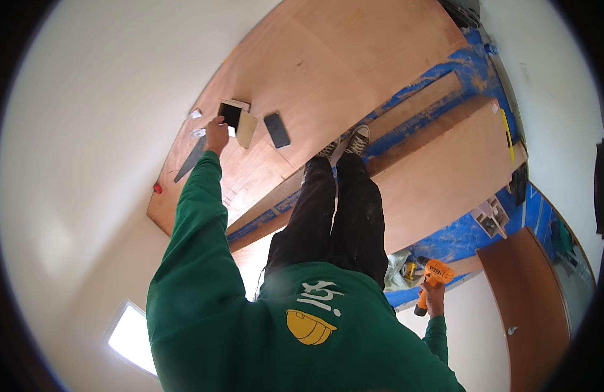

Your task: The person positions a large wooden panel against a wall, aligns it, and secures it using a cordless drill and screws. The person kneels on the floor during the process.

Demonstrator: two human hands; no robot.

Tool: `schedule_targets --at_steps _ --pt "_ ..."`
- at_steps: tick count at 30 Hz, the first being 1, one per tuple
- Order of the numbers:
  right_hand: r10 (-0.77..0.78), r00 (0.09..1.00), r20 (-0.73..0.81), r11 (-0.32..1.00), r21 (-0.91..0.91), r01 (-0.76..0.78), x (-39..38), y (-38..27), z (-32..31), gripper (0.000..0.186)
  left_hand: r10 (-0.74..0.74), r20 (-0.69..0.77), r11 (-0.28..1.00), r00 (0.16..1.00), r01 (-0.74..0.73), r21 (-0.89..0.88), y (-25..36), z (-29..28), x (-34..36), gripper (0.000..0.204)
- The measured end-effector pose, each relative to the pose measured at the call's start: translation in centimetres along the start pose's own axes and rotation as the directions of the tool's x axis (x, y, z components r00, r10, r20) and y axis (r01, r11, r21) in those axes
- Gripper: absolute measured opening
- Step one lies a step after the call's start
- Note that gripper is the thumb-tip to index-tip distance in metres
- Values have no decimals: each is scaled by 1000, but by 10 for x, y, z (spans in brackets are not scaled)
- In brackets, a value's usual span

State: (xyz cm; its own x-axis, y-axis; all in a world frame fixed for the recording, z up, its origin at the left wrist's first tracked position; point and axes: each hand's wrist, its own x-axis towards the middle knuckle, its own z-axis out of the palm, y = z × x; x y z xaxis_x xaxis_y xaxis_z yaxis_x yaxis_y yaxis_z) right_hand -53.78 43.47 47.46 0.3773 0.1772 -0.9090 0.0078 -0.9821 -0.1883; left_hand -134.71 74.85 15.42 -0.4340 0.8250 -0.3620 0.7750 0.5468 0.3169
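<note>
Right hand [435, 298] holds an orange drill [437, 270]; left hand [217, 135] is at the box [247, 130], far left, its grip unclear.

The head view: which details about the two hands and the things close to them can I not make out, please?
- Left hand, head view: too small to tell whether its fingertips grip or only touch the dark-faced object.
- Orange drill, head view: the right hand covers part of its handle; too small to tell whether a bit is fitted.
- Yellow item beside the drill, head view: too small to name.
</note>
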Motion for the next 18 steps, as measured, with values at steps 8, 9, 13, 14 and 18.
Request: schedule_targets --at_steps 8,9,13,14,18 --pt "224 974 -17 956 -193 -223 -24 14 45 26 -188 191 909 963 244 -337 -69 112 116 39" --pt "252 968 -14 941 -231 -248 -22 12 52 28 -182 226 956 957 227 -188 -73 118 125 37" --pt "139 989 57 980 -149 -129 -15 -2 81 33 25 80 984 996 -39 175 -87 118 129 46" --pt "128 990 59 983 -142 -119 -12 -8 89 35 70 161 991 985 -87 104 -90 112 127 47" --pt "89 995 39 986 -142 -83 -11 -35 111 39 207 216 977 954 -211 -4 -88 90 112 46"
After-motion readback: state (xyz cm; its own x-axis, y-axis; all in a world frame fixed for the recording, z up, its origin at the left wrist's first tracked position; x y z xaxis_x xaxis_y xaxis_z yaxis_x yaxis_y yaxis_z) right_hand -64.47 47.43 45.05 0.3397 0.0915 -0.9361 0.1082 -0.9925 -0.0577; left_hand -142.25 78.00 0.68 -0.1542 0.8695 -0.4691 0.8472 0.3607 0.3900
